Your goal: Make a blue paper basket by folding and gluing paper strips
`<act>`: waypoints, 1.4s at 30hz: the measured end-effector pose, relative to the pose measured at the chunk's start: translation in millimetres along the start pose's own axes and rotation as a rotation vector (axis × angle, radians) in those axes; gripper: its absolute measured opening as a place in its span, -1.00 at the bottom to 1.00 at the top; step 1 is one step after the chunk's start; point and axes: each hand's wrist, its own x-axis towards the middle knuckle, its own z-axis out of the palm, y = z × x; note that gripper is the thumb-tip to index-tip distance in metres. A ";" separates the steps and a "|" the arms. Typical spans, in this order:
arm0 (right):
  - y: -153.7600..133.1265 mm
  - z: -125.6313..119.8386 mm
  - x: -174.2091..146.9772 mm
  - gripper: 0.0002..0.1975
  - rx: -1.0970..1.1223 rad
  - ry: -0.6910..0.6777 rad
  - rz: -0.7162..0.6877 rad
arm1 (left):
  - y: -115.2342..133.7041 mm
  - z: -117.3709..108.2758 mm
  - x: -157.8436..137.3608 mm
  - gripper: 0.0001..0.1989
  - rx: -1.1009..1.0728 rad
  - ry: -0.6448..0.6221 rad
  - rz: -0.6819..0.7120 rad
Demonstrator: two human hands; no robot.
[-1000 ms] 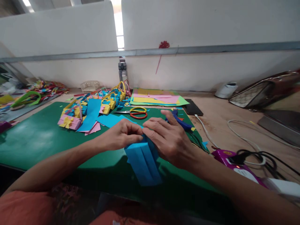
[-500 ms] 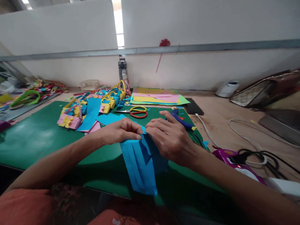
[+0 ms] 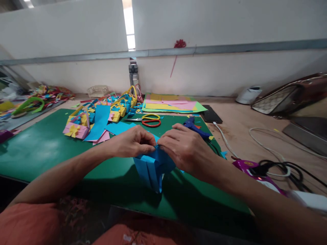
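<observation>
A blue folded sheet of paper [image 3: 149, 172] with several creases hangs between my hands above the green mat [image 3: 51, 149]. My left hand [image 3: 135, 141] pinches its upper edge between thumb and bent fingers. Close beside it, my right hand [image 3: 182, 146] grips the same edge from the right, fingers bent and fingertips nearly touching the left thumb. Part of the paper is hidden behind the right hand. Just beyond the hands lie scissors [image 3: 150, 120] with yellow and red handles. A blue glue gun [image 3: 195, 127] rests past my right hand.
Small paper baskets [image 3: 76, 129] in pink, yellow and blue stand at the left, by blue sheets [image 3: 99, 120]. Farther back are stacked coloured sheets [image 3: 171, 102], a bottle [image 3: 133, 75] and a phone [image 3: 211, 114]. A purple power strip [image 3: 251, 170] and cables lie right.
The blue paper's lower part has risen and folded inward, so it hangs shorter and more angled. Both hands keep their pinch at the upper edge, almost in place.
</observation>
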 end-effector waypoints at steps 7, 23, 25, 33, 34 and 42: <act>-0.5 -1.6 -1.8 -0.74 0.014 0.015 -0.040 | -3.8 -2.7 0.1 -0.87 0.013 -0.001 -0.004; -14.9 -3.3 1.8 -0.75 0.046 -0.032 0.215 | 1.8 12.7 -6.7 -0.83 0.354 0.246 0.177; -15.8 -7.1 4.3 -0.75 0.192 -0.069 0.340 | 2.4 15.3 -8.9 -0.81 0.545 0.288 0.241; -3.9 -14.7 10.0 -0.77 0.801 -0.231 0.705 | -1.2 25.4 -15.3 -0.70 1.186 0.475 0.561; -2.2 -14.0 9.3 -0.77 0.831 -0.237 0.734 | -1.9 26.1 -15.5 -0.72 1.224 0.499 0.597; 5.8 -11.3 4.9 -0.80 0.966 -0.279 0.762 | -10.2 27.9 -11.7 -0.78 1.335 0.595 0.826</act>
